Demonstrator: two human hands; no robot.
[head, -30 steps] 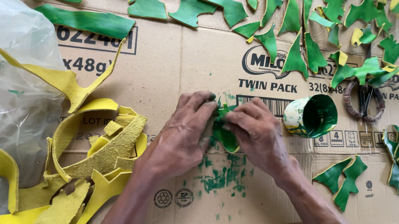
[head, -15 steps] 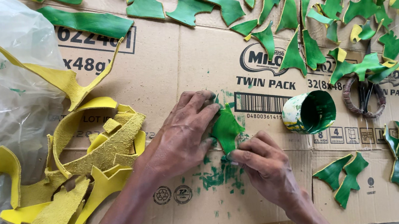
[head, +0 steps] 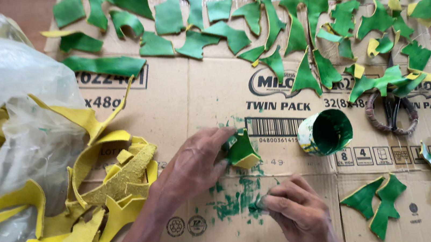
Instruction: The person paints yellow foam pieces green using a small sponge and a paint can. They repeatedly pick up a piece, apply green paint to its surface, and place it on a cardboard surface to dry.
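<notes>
On flattened cardboard (head: 186,97) (green-smeared) lie green scraps (head: 206,35) and yellow offcuts (head: 110,192).

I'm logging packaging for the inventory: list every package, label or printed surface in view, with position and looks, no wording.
Flattened brown cardboard carton: the work surface under everything, black printing, green paint smears near the hands.
Black-and-white barcode label: printed mid-carton, rectangular, right of the left hand.
Small round printed cup: right of the barcode, on its side, green inside.
Clear plastic bag: far left, crumpled, over yellow scraps.
</notes>
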